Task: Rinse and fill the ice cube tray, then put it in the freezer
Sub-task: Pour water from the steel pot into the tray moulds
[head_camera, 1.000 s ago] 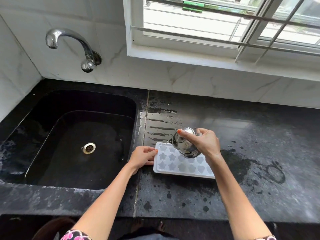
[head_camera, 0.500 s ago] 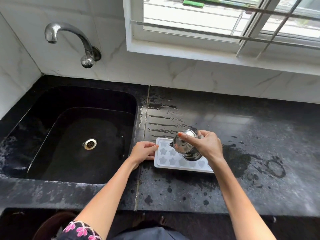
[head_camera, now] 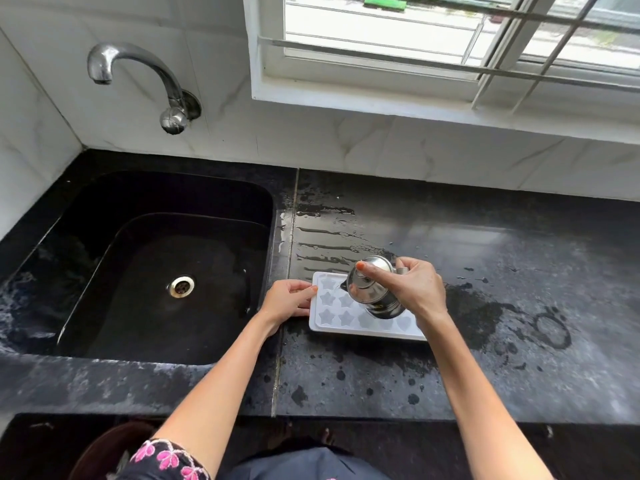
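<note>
A white ice cube tray (head_camera: 341, 318) with star and heart moulds lies flat on the black counter (head_camera: 485, 375), just right of the sink. My left hand (head_camera: 289, 301) holds the tray's left edge, fingers curled against it. My right hand (head_camera: 414, 289) grips a small steel jug (head_camera: 372, 289) by its handle, forefinger laid across the lid. The jug hangs tilted over the tray's far left moulds, spout toward the left. The tray's right end is hidden behind my right forearm.
A black sink (head_camera: 156, 271) with a steel drain (head_camera: 180, 286) lies to the left, under a wall tap (head_camera: 138, 74). Water streaks and puddles wet the counter behind and right of the tray. A window (head_camera: 450, 36) sits above the tiled wall.
The jug has stayed tilted over the tray and shifted slightly along it. My left hand has kept its hold on the tray's left edge. The camera has dipped a little.
</note>
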`<state>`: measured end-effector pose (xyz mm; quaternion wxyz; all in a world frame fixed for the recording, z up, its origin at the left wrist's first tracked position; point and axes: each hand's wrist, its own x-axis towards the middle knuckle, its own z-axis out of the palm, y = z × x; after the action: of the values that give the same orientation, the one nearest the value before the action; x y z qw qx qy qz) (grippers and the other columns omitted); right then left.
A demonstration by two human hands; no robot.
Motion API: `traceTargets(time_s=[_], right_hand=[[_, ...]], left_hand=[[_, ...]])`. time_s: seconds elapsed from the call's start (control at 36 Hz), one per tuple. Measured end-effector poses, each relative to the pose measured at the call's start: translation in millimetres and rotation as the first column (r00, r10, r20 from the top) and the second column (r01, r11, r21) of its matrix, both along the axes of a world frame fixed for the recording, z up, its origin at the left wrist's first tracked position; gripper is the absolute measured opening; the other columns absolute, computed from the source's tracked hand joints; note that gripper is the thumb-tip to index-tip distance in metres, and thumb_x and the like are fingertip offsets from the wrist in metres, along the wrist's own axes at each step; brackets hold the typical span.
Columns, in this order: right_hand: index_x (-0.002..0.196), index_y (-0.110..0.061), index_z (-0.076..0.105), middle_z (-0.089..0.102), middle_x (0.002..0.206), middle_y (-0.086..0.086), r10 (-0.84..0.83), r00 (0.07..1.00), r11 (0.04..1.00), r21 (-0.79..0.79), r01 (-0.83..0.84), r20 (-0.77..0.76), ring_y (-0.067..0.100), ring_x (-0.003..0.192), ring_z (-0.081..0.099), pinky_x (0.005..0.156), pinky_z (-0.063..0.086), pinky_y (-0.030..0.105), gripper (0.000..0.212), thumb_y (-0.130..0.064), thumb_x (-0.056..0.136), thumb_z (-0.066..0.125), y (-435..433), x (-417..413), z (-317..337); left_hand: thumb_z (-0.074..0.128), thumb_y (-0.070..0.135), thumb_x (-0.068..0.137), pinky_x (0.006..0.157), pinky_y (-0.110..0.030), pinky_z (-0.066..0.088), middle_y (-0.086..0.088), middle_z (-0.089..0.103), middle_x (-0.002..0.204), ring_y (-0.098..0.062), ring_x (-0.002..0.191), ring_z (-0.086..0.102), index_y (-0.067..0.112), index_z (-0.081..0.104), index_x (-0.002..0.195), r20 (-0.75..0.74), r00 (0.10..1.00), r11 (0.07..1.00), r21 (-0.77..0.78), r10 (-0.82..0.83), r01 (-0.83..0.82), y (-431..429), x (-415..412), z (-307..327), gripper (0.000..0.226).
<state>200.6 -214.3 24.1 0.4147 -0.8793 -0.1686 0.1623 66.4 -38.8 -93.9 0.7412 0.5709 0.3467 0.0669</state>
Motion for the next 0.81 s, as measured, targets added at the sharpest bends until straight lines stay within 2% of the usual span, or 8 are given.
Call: traceTargets(time_s=[0.06,0.11,0.19,0.28,0.36,0.44,0.72,0.81], right_hand=[[0.061,-0.018,0.05,0.072,0.075,0.012,0.001,1.0,1.0,-0.004,-0.001,-0.001,0.018,0.064,0.057,0.06,0.044,0.037,0.074,-0.085,0.043,0.075,-0.4,0.1,0.9],[0.063,-0.013,0.053,0.073,0.078,0.013,0.0,1.0,1.0,-0.009,0.0,-0.01,0.027,0.068,0.062,0.064,0.05,0.043,0.078,-0.085,0.042,0.074,-0.6,0.7,2.2],[0.065,-0.008,0.054,0.073,0.079,0.014,0.0,1.0,1.0,-0.007,0.0,-0.021,0.02,0.066,0.059,0.066,0.051,0.045,0.084,-0.086,0.04,0.073,-1.5,0.6,3.4],[0.065,-0.006,0.054,0.072,0.075,0.013,-0.018,0.999,1.0,0.005,0.018,-0.037,0.023,0.068,0.06,0.066,0.052,0.048,0.082,-0.083,0.043,0.076,-2.1,1.5,2.9],[0.049,-0.018,0.043,0.06,0.058,0.0,-0.031,0.999,0.999,0.042,0.033,-0.041,0.015,0.061,0.05,0.058,0.038,0.038,0.071,-0.08,0.046,0.079,-4.5,2.8,1.8],[0.042,-0.025,0.044,0.055,0.054,-0.006,-0.039,0.998,0.998,0.057,0.041,-0.038,0.013,0.059,0.047,0.058,0.035,0.034,0.064,-0.077,0.048,0.08,-6.6,4.1,2.0],[0.042,-0.03,0.049,0.058,0.05,-0.009,-0.078,0.997,0.997,0.026,0.078,-0.005,0.01,0.055,0.049,0.054,0.036,0.032,0.057,-0.078,0.049,0.078,-17.1,10.1,2.4],[0.045,-0.019,0.037,0.045,0.043,-0.012,-0.094,0.996,0.996,0.01,0.094,-0.003,0.007,0.049,0.039,0.053,0.031,0.032,0.072,-0.078,0.048,0.079,-19.2,11.6,3.2]], left_hand=[[0.07,0.015,0.093,0.061,-0.024,0.059,-0.003,0.08,0.084,-0.015,0.075,0.076,0.011,0.074,0.095,-0.001,1.0,1.0,-0.003,0.001,-0.001,0.0,-0.1,-0.1,0.006],[0.07,0.015,0.093,0.062,-0.025,0.059,-0.004,0.08,0.086,-0.016,0.075,0.076,0.01,0.074,0.096,-0.005,1.0,1.0,-0.001,0.0,0.0,0.2,0.3,-0.5,0.007],[0.071,0.016,0.092,0.063,-0.025,0.059,-0.005,0.08,0.087,-0.016,0.076,0.076,0.009,0.074,0.097,-0.009,1.0,1.0,0.003,-0.005,0.005,0.6,0.5,-1.1,0.009],[0.071,0.016,0.092,0.062,-0.024,0.059,-0.005,0.08,0.087,-0.016,0.076,0.076,0.01,0.074,0.097,-0.014,1.0,1.0,0.006,-0.003,0.003,1.1,0.3,-1.5,0.008],[0.071,0.017,0.092,0.063,-0.024,0.059,-0.005,0.08,0.088,-0.017,0.078,0.077,0.01,0.074,0.098,-0.013,1.0,1.0,0.004,-0.007,0.008,1.2,0.5,-1.6,0.009],[0.071,0.016,0.092,0.063,-0.024,0.06,-0.004,0.08,0.087,-0.017,0.078,0.077,0.01,0.074,0.098,-0.013,1.0,1.0,0.002,-0.009,0.009,1.4,0.7,-1.5,0.008],[0.069,0.015,0.094,0.063,-0.024,0.059,-0.008,0.079,0.093,-0.018,0.08,0.077,0.008,0.074,0.101,-0.017,1.0,1.0,0.006,-0.007,0.007,1.2,1.4,-1.8,0.011],[0.068,0.014,0.094,0.062,-0.023,0.059,-0.008,0.079,0.091,-0.015,0.074,0.076,0.006,0.073,0.102,-0.015,1.0,1.0,0.004,-0.008,0.008,0.5,1.8,-1.7,0.013]])
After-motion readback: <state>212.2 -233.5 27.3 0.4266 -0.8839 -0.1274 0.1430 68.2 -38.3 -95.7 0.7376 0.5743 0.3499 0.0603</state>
